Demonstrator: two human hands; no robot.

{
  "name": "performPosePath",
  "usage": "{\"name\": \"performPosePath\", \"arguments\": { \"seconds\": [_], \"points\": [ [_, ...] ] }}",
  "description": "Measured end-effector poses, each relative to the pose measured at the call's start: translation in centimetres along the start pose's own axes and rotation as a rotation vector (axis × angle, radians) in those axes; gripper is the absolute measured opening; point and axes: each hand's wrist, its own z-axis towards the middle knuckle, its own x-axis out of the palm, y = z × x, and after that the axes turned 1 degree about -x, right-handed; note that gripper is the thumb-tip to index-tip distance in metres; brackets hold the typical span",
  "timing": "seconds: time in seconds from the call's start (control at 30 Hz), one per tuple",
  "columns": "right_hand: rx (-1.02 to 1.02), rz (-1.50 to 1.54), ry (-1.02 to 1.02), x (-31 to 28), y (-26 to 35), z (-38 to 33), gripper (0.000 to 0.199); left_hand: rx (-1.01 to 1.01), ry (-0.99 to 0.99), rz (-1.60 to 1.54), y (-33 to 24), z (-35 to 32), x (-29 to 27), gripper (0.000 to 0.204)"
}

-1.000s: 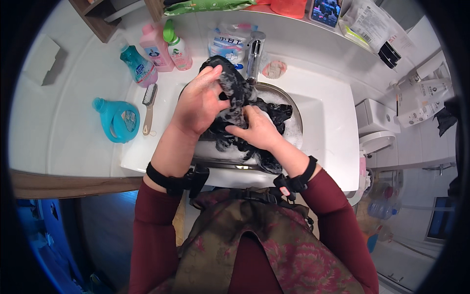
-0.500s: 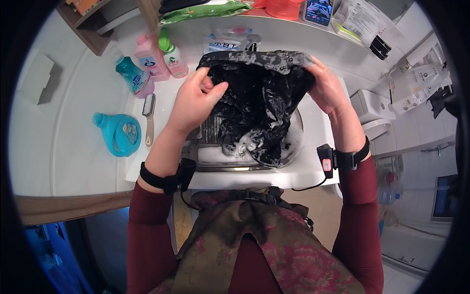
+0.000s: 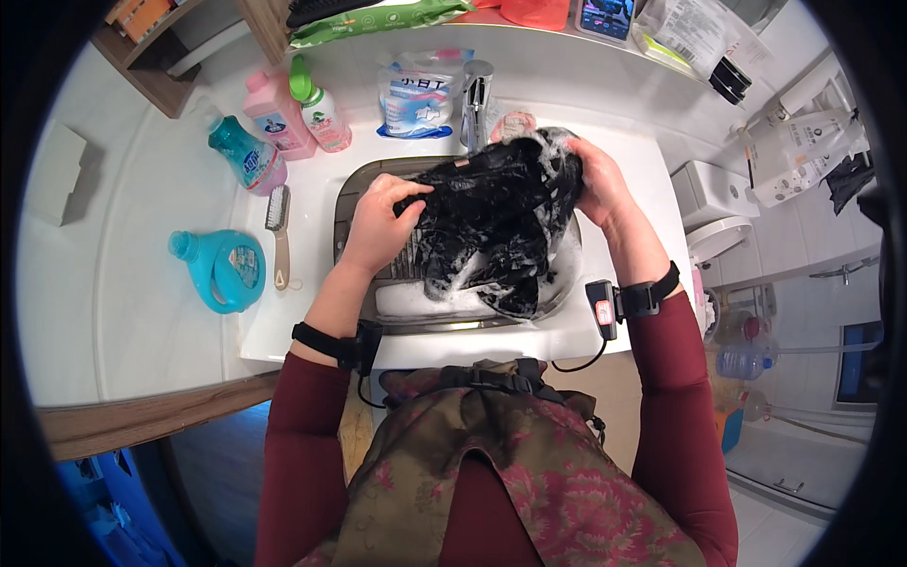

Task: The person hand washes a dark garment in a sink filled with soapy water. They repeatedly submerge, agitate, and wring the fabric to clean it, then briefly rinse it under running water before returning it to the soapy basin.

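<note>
A wet black garment, streaked with white suds, hangs bunched over the sink basin. At its upper left edge my left hand is closed on the cloth, thumb and fingers pinching it. My right hand grips the garment's soapy upper right side; its fingertips are partly hidden behind the fabric. Under the cloth, part of a ribbed washboard shows on the left. White foam lies along the basin's near side, below the garment.
Behind the basin stand a chrome faucet and a blue-white pouch. To the left are a scrub brush, a turquoise jug, a teal bottle, a pink bottle and a white green-capped bottle. A shelf runs above.
Both hands have come down and closer together with the garment. Its raised upper edge has dropped and folded, uncovering the faucet and more of the pouch behind it.
</note>
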Motion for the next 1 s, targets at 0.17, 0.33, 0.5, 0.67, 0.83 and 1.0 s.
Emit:
{"name": "performPosePath", "arguments": {
  "seconds": [0.17,0.33,0.5,0.67,0.83,1.0],
  "points": [
    [-0.015,-0.161,-0.169,-2.6,-3.0,1.3,0.023,0.058,0.114,-0.054,0.3,-1.4,-0.8,0.012],
    [-0.074,0.139,0.018,-3.0,-2.5,0.5,0.021,-0.022,0.058,-0.125,0.2,-2.2,-0.5,0.019],
    [-0.073,-0.027,-0.129,-1.9,-2.7,-0.2,0.015,-0.162,-0.063,0.276,1.7,-2.1,0.5,0.017],
    [-0.211,-0.950,-0.195,-2.2,-5.0,-1.8,0.043,-0.505,-0.053,-0.163,3.3,-1.9,-0.8,0.023],
    [-0.406,-1.616,0.119,-2.1,-7.6,-5.5,0.089,-0.419,-0.279,-0.301,2.6,-0.5,-0.7,0.014],
    [-0.257,-1.628,-0.035,-1.4,-7.5,-4.7,0.053,-0.469,-0.230,-0.477,0.5,-0.1,-0.3,0.014]
  ]
}}
